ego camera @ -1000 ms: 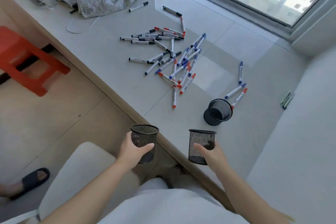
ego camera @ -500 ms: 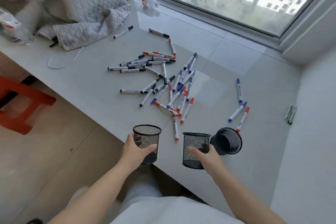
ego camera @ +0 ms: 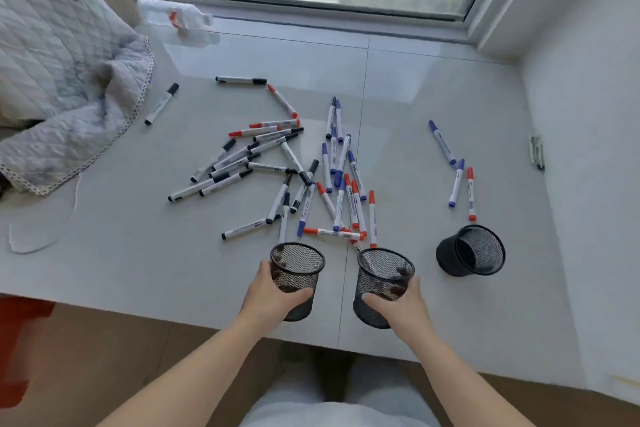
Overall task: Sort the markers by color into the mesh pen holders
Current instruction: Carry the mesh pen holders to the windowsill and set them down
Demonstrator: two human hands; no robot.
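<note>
- Two mesh pen holders are in hand: the left hand point(ego camera: 268, 298) curls its fingers and thumb round the left holder point(ego camera: 296, 279), and the right hand point(ego camera: 398, 305) wraps the middle holder point(ego camera: 382, 284) the same way, both near the front edge of the tiled ledge point(ego camera: 121, 253).
- I cannot tell whether those two cups sit on the ledge or hang just above it.
- One more, the third holder point(ego camera: 471, 251), lies tipped on its side toward the right of the ledge, mouth facing the person, untouched.
- All three holders look empty; through the mesh I see only fingers and shadow.
- Sorting has not begun, by my reading; this is the setting-out step, placing the cups in a row.
- Markers point(ego camera: 311, 177) lie scattered across the middle of the ledge, black-capped ones mostly leftward, blue and red ones mixed just behind the middle holder; three more point(ego camera: 457, 180) lie apart, behind the tipped cup.
- Next, I judge, both cups need letting go upright, the fallen one righting, then a first marker picking by cap colour.
- Toward the back left corner sits a quilted cloth point(ego camera: 62, 80).
</note>
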